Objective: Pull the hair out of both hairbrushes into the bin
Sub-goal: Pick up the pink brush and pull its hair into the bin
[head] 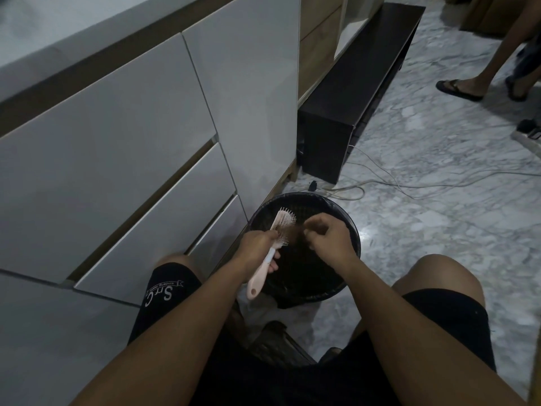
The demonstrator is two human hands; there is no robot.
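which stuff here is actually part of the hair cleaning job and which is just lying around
Part of the job:
- pink hairbrush, gripped in the left hand
- clump of hair, pinched by the right hand
- black bin, right under both hands

Just lying about:
- white cables on the marble floor
- dark low bench by the cabinets
- bystander's sandalled feet

Second hairbrush: not visible. Left hand [257, 249] hides middle of pink hairbrush [270, 253]. Hair clump [297, 234] blurred against dark bin [352, 230]; right hand [325, 235] fingertip grip unclear. Bystander's legs [497, 48] cut off by top edge.
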